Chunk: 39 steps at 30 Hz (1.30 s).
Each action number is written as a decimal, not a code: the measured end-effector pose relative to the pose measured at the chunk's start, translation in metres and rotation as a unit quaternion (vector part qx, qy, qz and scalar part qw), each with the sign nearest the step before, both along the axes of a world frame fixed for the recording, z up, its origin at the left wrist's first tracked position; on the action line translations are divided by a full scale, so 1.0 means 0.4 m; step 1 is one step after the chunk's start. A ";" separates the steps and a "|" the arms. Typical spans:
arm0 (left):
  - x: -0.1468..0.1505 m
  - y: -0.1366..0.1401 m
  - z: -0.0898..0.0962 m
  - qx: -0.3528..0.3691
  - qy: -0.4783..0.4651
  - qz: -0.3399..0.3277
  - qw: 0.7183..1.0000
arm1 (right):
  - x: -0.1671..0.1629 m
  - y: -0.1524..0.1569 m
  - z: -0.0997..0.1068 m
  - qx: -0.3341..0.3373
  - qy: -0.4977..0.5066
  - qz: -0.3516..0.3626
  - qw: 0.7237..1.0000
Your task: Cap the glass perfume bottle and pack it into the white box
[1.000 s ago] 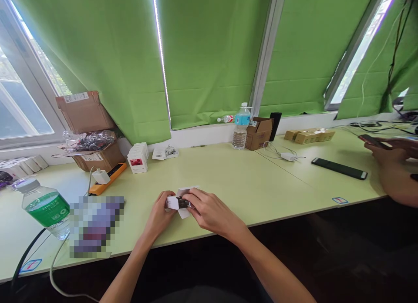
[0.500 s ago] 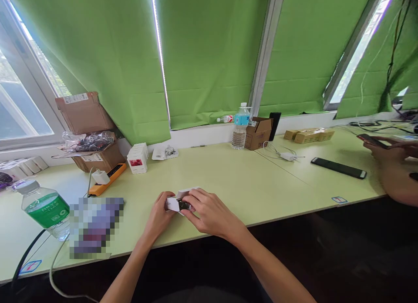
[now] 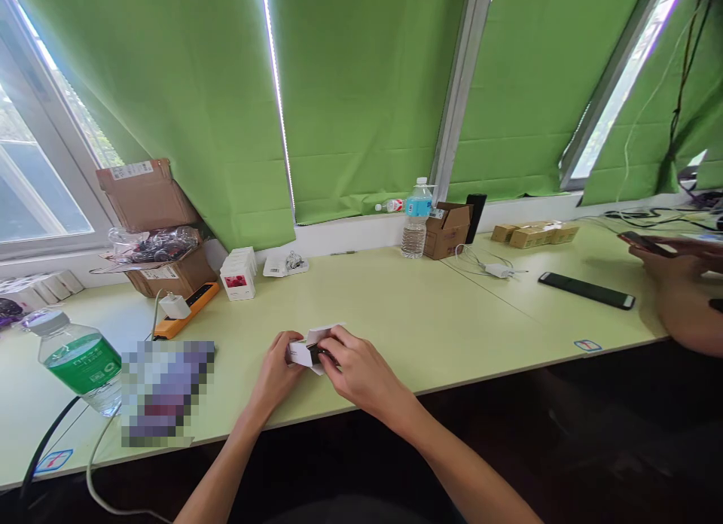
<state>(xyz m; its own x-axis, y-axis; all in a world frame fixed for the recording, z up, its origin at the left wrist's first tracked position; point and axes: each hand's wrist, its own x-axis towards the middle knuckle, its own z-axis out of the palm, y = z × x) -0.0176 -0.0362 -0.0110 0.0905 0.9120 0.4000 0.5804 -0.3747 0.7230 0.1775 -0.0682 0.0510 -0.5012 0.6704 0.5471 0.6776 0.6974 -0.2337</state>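
A small white box [image 3: 299, 353] lies on its side just above the table, its end flap raised towards the right. My left hand [image 3: 278, 367] is closed around the box's left end. At the open end, the fingers of my right hand [image 3: 353, 366] pinch a dark item [image 3: 316, 354] that sits partly inside the box. The item is mostly hidden by fingers and cardboard, so its kind cannot be made out.
To the left stand a water bottle [image 3: 84, 366], an orange power strip [image 3: 189, 311] and a stack of small white boxes [image 3: 238, 274]. Further right are another bottle [image 3: 416, 223], a brown carton [image 3: 446, 232] and a black phone [image 3: 586, 290]. Another person's hand [image 3: 672, 272] holds a phone at the right edge.
My right hand has shifted slightly left towards the box, and the dark item is deeper inside it. Less of the item shows. My left hand has stayed in place.
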 end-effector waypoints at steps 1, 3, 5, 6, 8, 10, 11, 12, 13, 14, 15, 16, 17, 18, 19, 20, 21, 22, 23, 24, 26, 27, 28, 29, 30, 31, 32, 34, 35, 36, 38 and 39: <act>0.000 0.000 0.000 -0.001 -0.001 0.000 1.000 | 0.000 0.002 -0.001 0.001 -0.002 0.000 1.000; -0.001 0.000 0.000 -0.001 0.000 0.000 1.000 | -0.002 0.005 -0.003 0.007 -0.007 0.001 1.000; -0.001 0.000 0.000 -0.002 0.002 -0.001 1.000 | -0.004 0.006 -0.003 0.011 -0.015 0.002 1.000; -0.002 0.000 0.000 -0.003 0.002 -0.002 1.000 | -0.004 0.005 -0.002 0.012 -0.018 0.001 1.000; -0.002 -0.001 0.000 -0.003 -0.002 -0.004 1.000 | -0.005 0.003 0.000 0.011 -0.024 0.002 1.000; -0.002 -0.001 0.000 -0.003 -0.004 -0.006 1.000 | -0.005 0.000 0.002 0.008 -0.029 0.001 1.000; -0.002 -0.001 0.001 -0.004 -0.002 -0.006 1.000 | -0.004 -0.002 0.003 0.006 -0.032 0.000 0.999; -0.001 -0.002 0.001 -0.004 -0.001 -0.004 1.000 | -0.004 -0.004 0.003 0.004 -0.037 -0.001 0.999; -0.001 -0.002 0.001 -0.004 0.001 -0.002 1.000 | -0.003 -0.005 0.002 0.002 -0.043 -0.002 0.999; -0.001 -0.002 0.002 -0.004 0.003 0.000 1.000 | -0.004 -0.006 0.001 0.001 -0.049 -0.003 0.999; 0.000 -0.003 0.002 -0.004 0.004 0.002 1.000 | -0.004 -0.006 -0.001 -0.002 -0.055 -0.002 0.998; 0.000 -0.003 0.003 -0.005 0.004 0.003 1.000 | -0.005 -0.006 -0.004 -0.003 -0.060 0.000 0.998; 0.000 -0.004 0.003 -0.007 0.004 0.003 1.000 | -0.007 -0.006 -0.006 -0.005 -0.063 0.002 0.998; 0.000 -0.004 0.004 -0.010 0.003 0.001 1.000 | -0.009 -0.006 -0.008 -0.006 -0.065 0.003 0.998; 0.000 -0.004 0.004 -0.012 0.002 0.000 1.000 | -0.011 -0.006 -0.010 -0.007 -0.065 0.004 0.998; 0.000 -0.004 0.004 -0.012 0.000 0.000 1.000 | -0.013 -0.006 -0.011 -0.007 -0.064 0.005 0.998; 0.000 -0.003 0.003 -0.011 -0.002 -0.001 1.000 | -0.014 -0.007 -0.011 -0.009 -0.061 0.004 0.998; -0.001 -0.003 0.003 -0.009 -0.003 -0.001 1.000 | -0.015 -0.008 -0.010 -0.011 -0.058 0.003 0.998; -0.001 -0.002 0.002 -0.007 -0.005 -0.001 1.000 | -0.016 -0.010 -0.008 -0.014 -0.054 0.002 0.998; -0.001 -0.001 0.002 -0.005 -0.006 0.000 1.000 | -0.016 -0.012 -0.006 -0.016 -0.052 0.001 0.999; 0.000 -0.001 0.001 -0.003 -0.009 -0.002 1.000 | -0.016 -0.016 -0.002 -0.017 -0.051 -0.002 0.999; 0.000 -0.001 0.001 -0.004 -0.010 -0.004 1.000 | -0.016 -0.018 0.000 -0.016 -0.053 -0.004 0.998; 0.000 -0.001 0.001 -0.004 -0.010 -0.005 1.000 | -0.016 -0.019 0.002 -0.015 -0.056 -0.005 0.998; 0.001 -0.001 0.001 -0.004 -0.011 -0.006 1.000 | -0.016 -0.020 0.003 -0.014 -0.058 -0.007 0.998; 0.001 -0.002 0.002 -0.003 -0.011 -0.007 1.000 | -0.016 -0.020 0.003 -0.015 -0.059 -0.007 0.998; 0.002 -0.003 0.002 -0.002 -0.012 -0.008 1.000 | -0.016 -0.020 0.003 -0.016 -0.060 -0.006 0.998; 0.002 -0.003 0.002 -0.001 -0.013 -0.008 1.000 | -0.016 -0.020 0.003 -0.017 -0.059 -0.005 0.998; 0.003 -0.004 0.002 0.002 -0.015 -0.009 1.000 | -0.016 -0.021 0.003 -0.021 -0.058 -0.003 0.998; 0.003 -0.005 0.002 0.002 -0.016 -0.010 1.000 | -0.016 -0.022 0.004 -0.022 -0.057 -0.002 0.998; 0.002 -0.005 0.002 0.003 -0.017 -0.010 1.000 | -0.017 -0.022 0.004 -0.023 -0.056 -0.001 0.998; 0.001 -0.004 0.001 0.002 -0.020 -0.011 1.000 | -0.017 -0.025 0.006 -0.027 -0.050 0.001 0.998; 0.000 -0.003 0.001 0.002 -0.023 -0.011 1.000 | -0.018 -0.027 0.007 -0.030 -0.047 0.003 0.998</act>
